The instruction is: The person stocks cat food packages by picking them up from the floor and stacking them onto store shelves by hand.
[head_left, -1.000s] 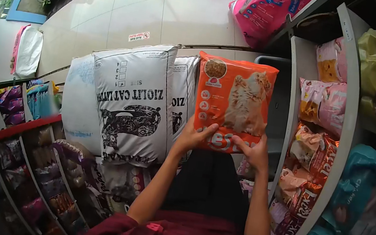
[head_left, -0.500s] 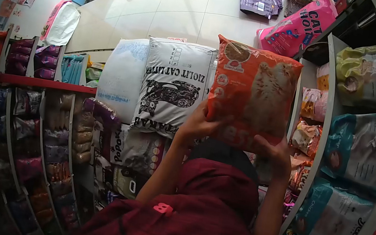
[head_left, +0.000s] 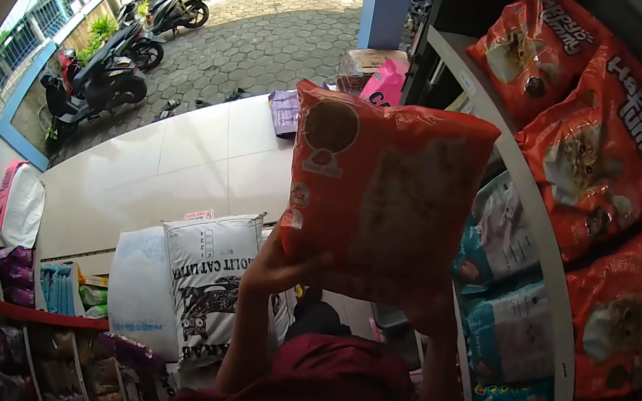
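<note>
An orange bag of cat food point(head_left: 386, 194) with a cat picture is held up in front of me, large in the middle of the head view. My left hand point(head_left: 280, 266) grips its lower left corner, thumb over the front. My right hand point(head_left: 436, 311) holds the lower right corner, in shadow, its fingers mostly hidden by the bag. Below and to the left of the bag lies a white sack of cat litter point(head_left: 212, 267), with a pale sack point(head_left: 140, 289) beside it.
At the right a shelf point(head_left: 544, 212) carries large orange Happy Tummy bags point(head_left: 592, 152) above teal and white bags point(head_left: 507, 329). Packets fill a red-edged rack point(head_left: 63, 319) at lower left. A white tiled floor point(head_left: 172, 176) leads to paving with parked motorbikes point(head_left: 101, 70).
The view has tilted up, bringing the street and the upper right shelf into sight. Both hands have raised the orange bag, and it looks larger and closer.
</note>
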### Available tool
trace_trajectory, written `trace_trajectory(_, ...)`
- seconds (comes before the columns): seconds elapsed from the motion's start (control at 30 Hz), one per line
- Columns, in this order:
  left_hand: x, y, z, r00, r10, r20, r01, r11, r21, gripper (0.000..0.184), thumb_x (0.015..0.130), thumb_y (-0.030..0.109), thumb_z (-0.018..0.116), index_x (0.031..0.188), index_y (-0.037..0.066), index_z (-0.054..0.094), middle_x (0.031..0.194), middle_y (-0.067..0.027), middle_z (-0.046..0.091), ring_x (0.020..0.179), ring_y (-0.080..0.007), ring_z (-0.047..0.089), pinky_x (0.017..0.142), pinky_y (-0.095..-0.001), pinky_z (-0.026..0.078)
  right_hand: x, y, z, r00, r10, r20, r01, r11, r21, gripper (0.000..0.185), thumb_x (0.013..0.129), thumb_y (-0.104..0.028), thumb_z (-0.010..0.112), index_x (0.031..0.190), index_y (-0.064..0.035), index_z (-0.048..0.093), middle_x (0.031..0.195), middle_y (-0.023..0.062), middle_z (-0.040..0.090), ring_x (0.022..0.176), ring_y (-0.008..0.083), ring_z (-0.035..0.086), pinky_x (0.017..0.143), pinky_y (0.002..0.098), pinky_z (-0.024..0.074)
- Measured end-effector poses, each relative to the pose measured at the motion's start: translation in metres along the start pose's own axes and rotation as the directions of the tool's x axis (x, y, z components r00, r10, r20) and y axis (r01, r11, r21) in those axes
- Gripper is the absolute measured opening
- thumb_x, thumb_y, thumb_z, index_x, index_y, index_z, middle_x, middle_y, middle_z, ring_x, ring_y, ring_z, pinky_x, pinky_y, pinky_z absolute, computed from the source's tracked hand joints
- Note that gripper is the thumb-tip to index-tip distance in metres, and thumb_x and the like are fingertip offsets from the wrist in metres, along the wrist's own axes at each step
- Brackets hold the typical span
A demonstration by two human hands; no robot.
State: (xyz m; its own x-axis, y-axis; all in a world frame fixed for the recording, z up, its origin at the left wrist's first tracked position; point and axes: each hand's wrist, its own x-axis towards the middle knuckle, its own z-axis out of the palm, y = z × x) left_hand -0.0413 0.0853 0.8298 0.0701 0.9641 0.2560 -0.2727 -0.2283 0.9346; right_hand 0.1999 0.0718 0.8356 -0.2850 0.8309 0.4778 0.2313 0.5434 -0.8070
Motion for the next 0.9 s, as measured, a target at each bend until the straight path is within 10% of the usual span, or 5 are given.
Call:
trace_trajectory(0.07, 0.024, 0.006, 0.000, 0.994, -0.014, 0.111, 0.015, 1.000, -0.009, 0.041, 0.081, 0.007, 0.070, 0.117, -0.002, 0.053, 0.098, -0.0071, 0.064, 0.092, -0.0133, 0.059, 0.080, -0.0293, 0.048, 0.013, -0.010, -0.010, 0.987, -0.156, -0.029, 0.144, 0.957, -0.254, 0.050, 0.076, -0.011, 0.076, 0.119, -0.0003, 0.054, 0.113, 0.0104, 0.062, 0.104, 0.0198, 0.059, 0.087, 0.0326, 0.0475)
trace_trajectory(0.33, 0.140, 0.027, 0.002, 0.902, 0.167, 0.397, -0.110, 0.980, -0.163, 0.030, 0.081, 0.004, 0.068, 0.108, -0.001, 0.056, 0.092, -0.0071, 0.063, 0.084, -0.0141, 0.058, 0.071, -0.0279, 0.046, 0.083, -0.067, -0.018, 0.969, -0.087, -0.229, 0.017, 0.957, -0.291, 0.061, 0.074, -0.016, 0.078, 0.124, 0.0011, 0.047, 0.118, 0.0122, 0.056, 0.111, 0.0220, 0.053, 0.092, 0.0352, 0.0434)
trace_trajectory(0.63, 0.246, 0.137, 0.061, 0.682, 0.266, 0.682, -0.120, 0.960, -0.254, 0.023, 0.085, 0.006, 0.063, 0.106, -0.001, 0.056, 0.082, -0.0067, 0.062, 0.075, -0.0106, 0.059, 0.064, -0.0228, 0.045, 0.138, -0.136, -0.030, 0.708, -0.359, -0.609, -0.003, 0.860, -0.510, 0.110, 0.071, -0.002, 0.076, 0.146, -0.0060, -0.003, 0.142, 0.0161, 0.031, 0.125, 0.0271, 0.041, 0.102, 0.0407, 0.0376)
trace_trajectory(0.73, 0.265, 0.189, 0.117, 0.716, 0.477, 0.510, -0.243, 0.855, -0.459, 0.024, 0.089, 0.011, 0.062, 0.109, -0.001, 0.056, 0.079, -0.0046, 0.063, 0.069, -0.0096, 0.059, 0.063, -0.0207, 0.046, 0.172, -0.181, -0.050, 0.578, -0.524, -0.626, 0.014, 0.773, -0.634, 0.097, 0.075, 0.000, 0.072, 0.146, -0.0058, 0.008, 0.139, 0.0148, 0.035, 0.123, 0.0241, 0.044, 0.101, 0.0373, 0.0393)
trace_trajectory(0.9, 0.344, 0.267, 0.208, 0.394, 0.625, 0.674, -0.406, 0.776, -0.483, 0.044, 0.089, 0.036, 0.060, 0.113, 0.000, 0.054, 0.091, -0.0091, 0.067, 0.076, -0.0148, 0.066, 0.071, -0.0265, 0.053, 0.229, -0.255, -0.153, 0.502, -0.750, -0.431, -0.057, 0.468, -0.882, 0.067, 0.080, -0.020, 0.072, 0.132, 0.0034, 0.037, 0.105, 0.0128, 0.060, 0.099, 0.0213, 0.062, 0.085, 0.0331, 0.0512)
